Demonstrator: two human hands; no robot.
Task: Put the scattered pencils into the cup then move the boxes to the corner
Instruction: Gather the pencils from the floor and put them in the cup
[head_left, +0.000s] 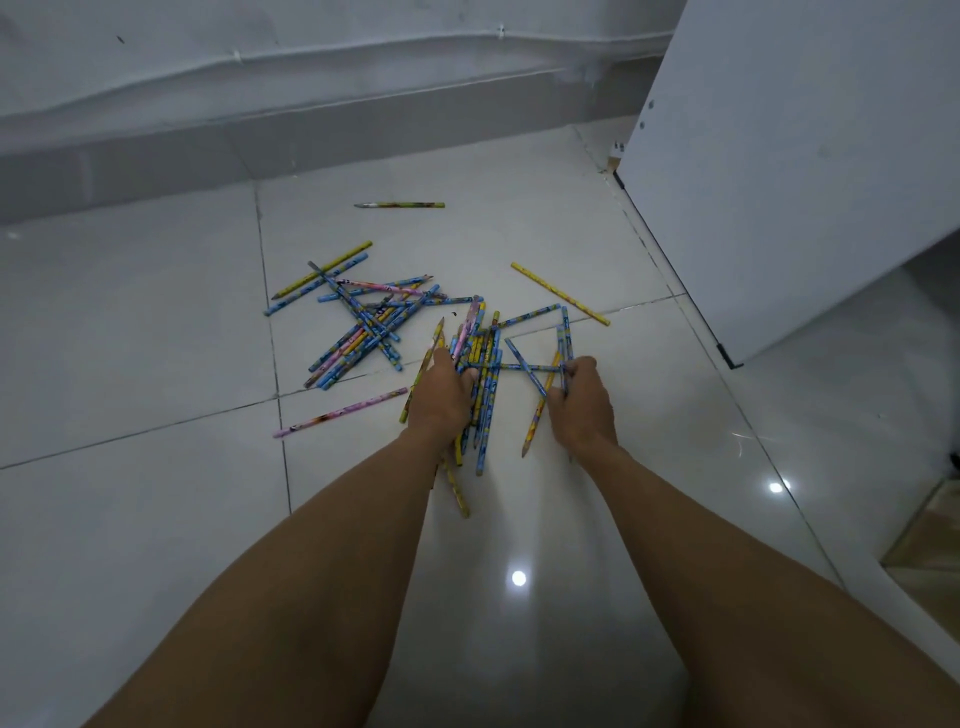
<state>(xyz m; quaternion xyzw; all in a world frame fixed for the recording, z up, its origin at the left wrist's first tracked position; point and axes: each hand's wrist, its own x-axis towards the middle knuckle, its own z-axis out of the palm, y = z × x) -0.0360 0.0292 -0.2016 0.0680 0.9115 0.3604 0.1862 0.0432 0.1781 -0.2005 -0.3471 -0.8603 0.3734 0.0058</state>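
Many colourful pencils lie scattered on the white tiled floor (156, 338). A loose pile of pencils (363, 322) sits left of centre. My left hand (441, 395) is closed around a bundle of pencils (483, 374) that point away from me. My right hand (582, 400) grips a few crossed pencils (540, 371) just to the right. Single pencils lie apart: a pink pencil (340, 413) at the left, a yellow pencil (558, 293) at the right, and a far pencil (400, 205) near the wall. No cup or boxes are in view.
A grey skirting and white wall (311, 78) run across the back. A white panel (779, 156) stands at the right, its lower corner close to the pencils. A wooden edge (930, 545) shows at the far right.
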